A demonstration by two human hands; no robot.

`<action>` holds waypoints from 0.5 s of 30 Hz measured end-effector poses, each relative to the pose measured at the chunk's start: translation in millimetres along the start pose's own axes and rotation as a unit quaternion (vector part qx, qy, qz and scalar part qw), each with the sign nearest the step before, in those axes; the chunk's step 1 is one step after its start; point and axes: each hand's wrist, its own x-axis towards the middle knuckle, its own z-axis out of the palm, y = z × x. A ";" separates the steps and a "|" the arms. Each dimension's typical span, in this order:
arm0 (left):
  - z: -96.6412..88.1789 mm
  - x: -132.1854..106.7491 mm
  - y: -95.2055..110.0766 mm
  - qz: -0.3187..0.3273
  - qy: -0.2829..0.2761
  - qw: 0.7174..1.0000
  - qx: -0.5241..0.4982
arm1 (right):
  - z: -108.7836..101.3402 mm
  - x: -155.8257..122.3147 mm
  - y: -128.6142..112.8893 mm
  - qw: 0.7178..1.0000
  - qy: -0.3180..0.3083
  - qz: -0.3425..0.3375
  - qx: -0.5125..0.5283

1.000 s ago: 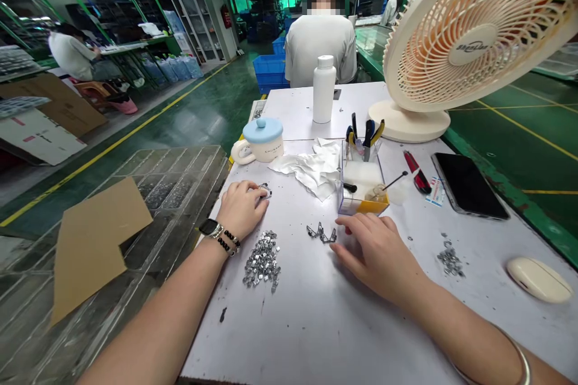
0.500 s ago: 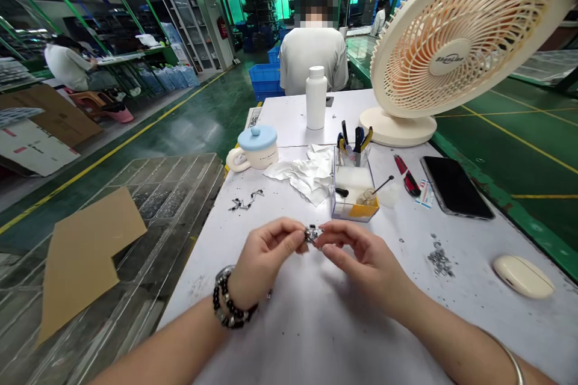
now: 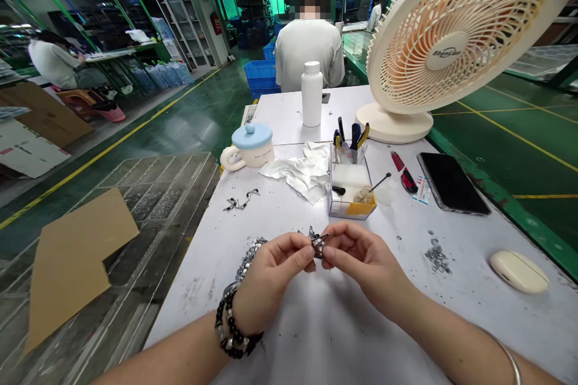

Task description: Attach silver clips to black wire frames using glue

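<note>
Above the near part of the white table, my left hand (image 3: 276, 271) and my right hand (image 3: 363, 255) meet, fingertips pinched. Between them they hold a small dark metal part (image 3: 317, 238) with thin prongs pointing up and sideways; the fingers cover its lower portion. A heap of shiny small metal pieces (image 3: 251, 254) lies just beyond my left wrist, partly hidden by that hand. Farther off to the left rests a little chain of black and silver parts (image 3: 241, 200). To the right of my right hand is a small pile of grey metal bits (image 3: 436, 257).
Beyond my hands stand a clear tool box (image 3: 351, 210), crumpled tissue (image 3: 300, 173), a lidded mug (image 3: 258, 153) and a white bottle (image 3: 312, 96). On the right are a fan (image 3: 394, 123), a red cutter (image 3: 404, 173), a phone (image 3: 453, 183) and a cream case (image 3: 519, 271).
Both hands have dropped slightly, still pinching together. The held part now shows prongs sticking up. The heap beside my left wrist has come into sight.
</note>
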 end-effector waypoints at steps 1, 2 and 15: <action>-1.1 0.7 -0.2 0.000 -0.003 1.000 0.003 | -0.9 0.1 0.1 1.000 0.002 0.004 0.009; -2.7 1.6 0.0 0.003 -0.008 1.000 0.007 | -2.1 0.3 -0.2 1.000 0.000 0.012 0.021; -15.8 8.4 4.2 0.111 -0.133 0.978 0.116 | -14.7 1.5 -6.8 0.986 -0.114 0.114 0.042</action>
